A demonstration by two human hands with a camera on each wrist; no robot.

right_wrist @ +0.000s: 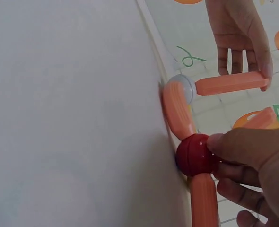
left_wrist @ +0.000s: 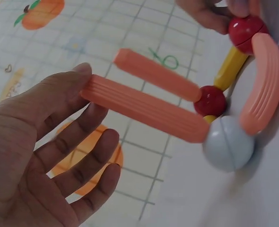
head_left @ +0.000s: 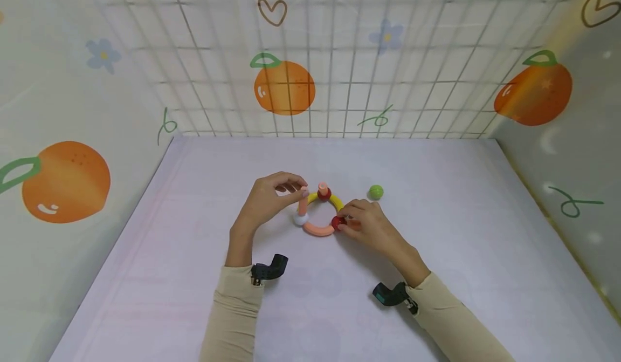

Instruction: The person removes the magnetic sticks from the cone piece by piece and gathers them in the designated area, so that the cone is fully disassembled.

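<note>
My left hand pinches the top of an upright salmon-coloured rod between thumb and index finger, its other fingers loose. The rod's lower end meets a white ball. My right hand holds a red ball with thumb and fingers. A curved salmon piece joins the white and red balls, and another salmon rod extends from the held ball. Yellow curved pieces run to a second red ball at the back, which bears an upright salmon rod. Together they form a ring.
A green ball lies behind my right hand on the pale tabletop. A white wire grid stands along the back edge, with printed fruit-pattern sheeting at the back and both sides. Each sleeve bears a black wrist camera.
</note>
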